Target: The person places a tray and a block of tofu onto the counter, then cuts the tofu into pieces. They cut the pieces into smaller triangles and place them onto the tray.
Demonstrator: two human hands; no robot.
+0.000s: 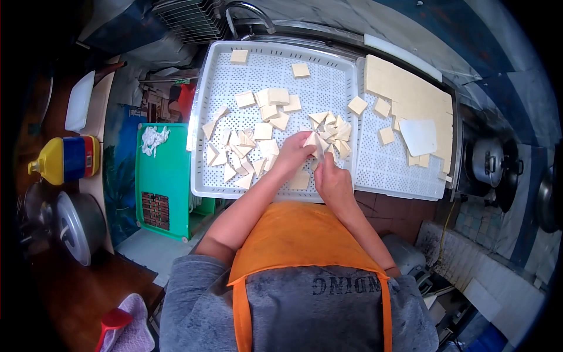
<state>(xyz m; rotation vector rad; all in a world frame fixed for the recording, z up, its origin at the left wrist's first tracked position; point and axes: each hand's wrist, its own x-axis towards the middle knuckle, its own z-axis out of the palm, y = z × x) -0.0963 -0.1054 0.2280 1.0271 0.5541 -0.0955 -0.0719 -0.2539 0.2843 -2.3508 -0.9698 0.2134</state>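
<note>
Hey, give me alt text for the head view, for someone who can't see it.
A person's left hand holds a pale, tofu-like wedge beside what looks like a small blade in the right hand, over a white perforated tray. Pale squares and triangles lie scattered in the tray; beside it, a second tray holds more squares and a large slab.

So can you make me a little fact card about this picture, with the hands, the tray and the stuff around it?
Left hand: pinching a cream triangular piece
Right hand: gripping what looks like a thin blade, partly hidden
Tray: white perforated plastic tray, under both hands
On the tray: cream flat squares and small cream triangles
Right of the tray: big cream flat slab
Left of the tray: green plastic table, yellow-and-blue plastic jug
Clothing: orange apron
</note>
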